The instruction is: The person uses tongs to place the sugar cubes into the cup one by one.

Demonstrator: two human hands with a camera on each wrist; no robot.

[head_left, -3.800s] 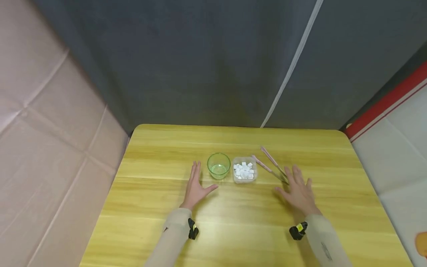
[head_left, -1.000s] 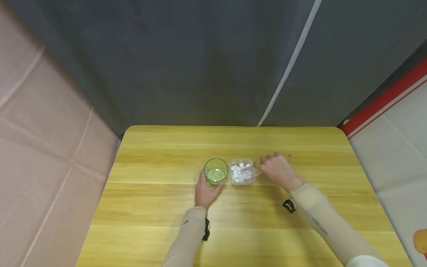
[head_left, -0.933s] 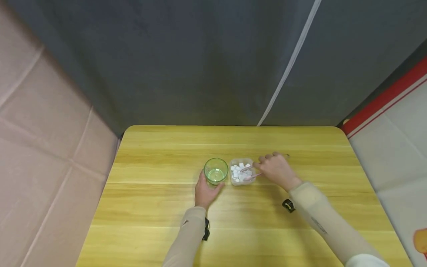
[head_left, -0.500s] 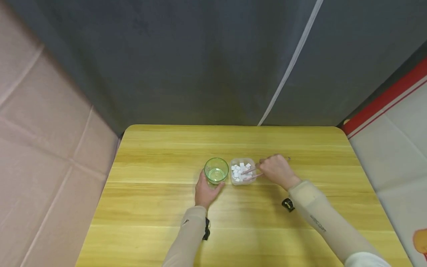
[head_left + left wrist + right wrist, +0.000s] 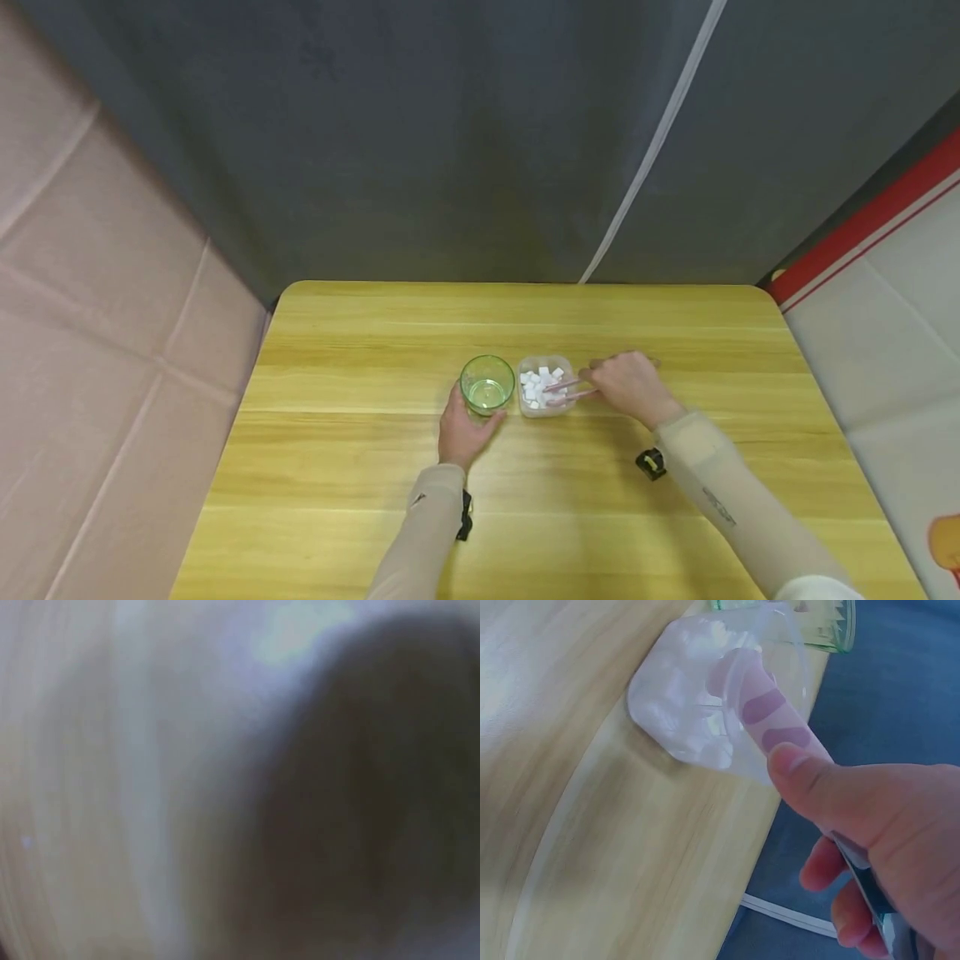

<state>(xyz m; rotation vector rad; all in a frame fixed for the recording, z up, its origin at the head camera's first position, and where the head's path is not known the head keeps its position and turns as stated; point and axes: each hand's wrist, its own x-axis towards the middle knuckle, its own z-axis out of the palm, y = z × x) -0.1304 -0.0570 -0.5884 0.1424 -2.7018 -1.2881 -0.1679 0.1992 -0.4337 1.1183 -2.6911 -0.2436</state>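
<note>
My left hand (image 5: 461, 432) holds a green-tinted glass (image 5: 487, 385) from its near left side, fingers and thumb round it. Just right of the glass stands a clear plastic tub (image 5: 527, 409) with several small white cubes (image 5: 534, 389) inside. In my right hand (image 5: 632, 385) is a pair of tongs (image 5: 576, 395) with pink tips, and both tips reach into the tub among the cubes. The right wrist view shows the thumb pressing a pink-and-mauve arm of the tongs (image 5: 780, 720), fingers curled under the metal part. The left wrist view is too blurred to make out the hand.
The wooden table (image 5: 360, 350) spreads around the glass and tub. A dark grey curtain (image 5: 412, 167) hangs behind its far edge. A pinkish padded wall (image 5: 112, 358) is on the left, and a white panel with a red band (image 5: 877, 217) on the right.
From 3.8 seconds ago, the left hand has taken hold of the glass and the right has picked up the tongs and put their tips in the tub. Lately, the right hand has shifted slightly right.
</note>
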